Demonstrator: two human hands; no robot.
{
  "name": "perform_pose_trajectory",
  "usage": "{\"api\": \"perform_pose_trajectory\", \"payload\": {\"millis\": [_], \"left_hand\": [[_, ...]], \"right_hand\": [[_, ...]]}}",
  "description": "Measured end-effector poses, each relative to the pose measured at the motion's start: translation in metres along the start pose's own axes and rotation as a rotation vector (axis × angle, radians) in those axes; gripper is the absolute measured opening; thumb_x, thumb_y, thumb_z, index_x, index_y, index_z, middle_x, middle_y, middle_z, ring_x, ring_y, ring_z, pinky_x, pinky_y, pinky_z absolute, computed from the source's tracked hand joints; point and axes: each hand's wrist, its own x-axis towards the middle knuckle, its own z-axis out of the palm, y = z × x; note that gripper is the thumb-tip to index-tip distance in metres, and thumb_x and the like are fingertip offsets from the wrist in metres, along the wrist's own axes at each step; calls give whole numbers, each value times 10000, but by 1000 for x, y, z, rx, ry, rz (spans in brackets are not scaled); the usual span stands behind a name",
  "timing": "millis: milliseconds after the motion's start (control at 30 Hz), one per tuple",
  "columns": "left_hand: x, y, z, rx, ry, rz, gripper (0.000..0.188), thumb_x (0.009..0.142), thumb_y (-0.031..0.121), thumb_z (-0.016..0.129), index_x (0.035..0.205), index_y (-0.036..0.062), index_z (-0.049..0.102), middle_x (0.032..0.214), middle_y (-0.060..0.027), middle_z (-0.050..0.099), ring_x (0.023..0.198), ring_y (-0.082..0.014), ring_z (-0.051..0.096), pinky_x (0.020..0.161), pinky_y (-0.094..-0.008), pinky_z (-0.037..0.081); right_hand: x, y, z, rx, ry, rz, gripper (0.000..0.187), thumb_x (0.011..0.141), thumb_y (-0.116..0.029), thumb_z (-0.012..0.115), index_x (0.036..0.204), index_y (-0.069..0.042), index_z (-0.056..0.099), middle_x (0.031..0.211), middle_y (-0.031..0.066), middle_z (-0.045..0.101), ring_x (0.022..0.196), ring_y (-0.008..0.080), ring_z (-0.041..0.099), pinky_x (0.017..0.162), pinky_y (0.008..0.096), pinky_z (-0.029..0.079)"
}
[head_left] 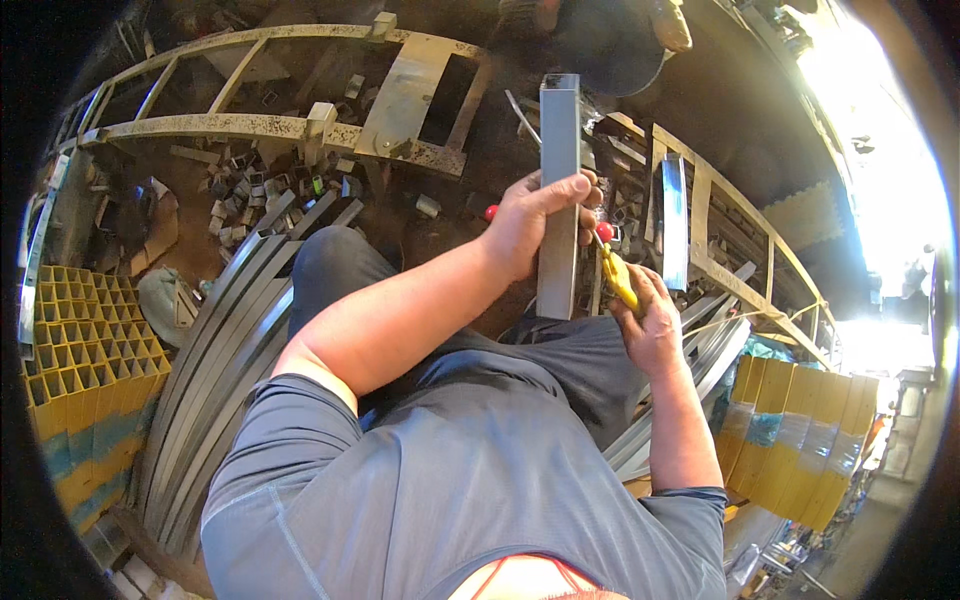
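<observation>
My left hand (528, 222) is wrapped round a short grey square metal tube (560, 140), which stands nearly upright in the view with an open end at the top. In my right hand (655, 325), just right of the tube's lower part, is a tool with a yellow handle (619, 279); a thin shaft points from it toward the tube. The tip of this tool is hard to make out. Beside the shaft is a red ball knob (604, 231), and a second red knob (491, 213) shows left of my left wrist. What the knobs belong to is largely hidden.
A long metal frame (210, 127) spans the upper left, with tube offcuts (240, 200) piled below it. Long grey bars (215, 370) lie left of my leg. Yellow tube stacks (100, 375) flank me. Another short tube (675, 225) rests by the right-hand frame (735, 200).
</observation>
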Motion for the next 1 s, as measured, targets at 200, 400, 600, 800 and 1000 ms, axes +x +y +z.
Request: {"api": "perform_pose_trajectory", "payload": {"millis": [200, 400, 600, 800, 1000], "left_hand": [[24, 76, -79, 431, 46, -135, 649, 996, 474, 738, 1443, 9, 664, 1319, -159, 737, 928, -168, 735, 839, -324, 632], [44, 130, -174, 93, 252, 418, 452, 940, 393, 841, 1226, 68, 713, 1277, -148, 754, 892, -200, 741, 783, -373, 626], [58, 135, -192, 115, 258, 440, 373, 958, 321, 840, 1188, 59, 708, 1248, -144, 766, 845, -225, 756, 748, -390, 638], [63, 139, -191, 96, 252, 391, 400, 958, 304, 845, 1224, 44, 696, 1240, -146, 778, 865, -235, 776, 750, -390, 645], [61, 140, -195, 104, 238, 375, 437, 960, 307, 843, 1258, 30, 684, 1212, -144, 786, 861, -235, 782, 743, -386, 651]], "right_hand": [[64, -31, 12, -164, -17, 155, 502, 1033, -297, 692, 1468, -60, 605, 1362, 212, 662, 1223, 425, 677, 1042, 477, 558], [132, -61, 32, -345, -116, 204, 465, 1086, -464, 606, 1259, -36, 666, 1208, 219, 719, 1101, 441, 721, 961, 539, 577], [184, -64, 54, -546, -205, 260, 480, 1088, -480, 589, 1135, -8, 662, 1157, 260, 741, 1050, 469, 742, 913, 565, 596], [229, -81, 64, -635, -355, 404, 524, 1104, -485, 560, 1265, -16, 729, 1270, 247, 755, 1185, 437, 730, 997, 531, 586], [250, -75, 84, -678, -309, 347, 408, 1079, -347, 592, 1233, 5, 732, 1240, 265, 761, 1199, 439, 727, 1001, 537, 583]]}}
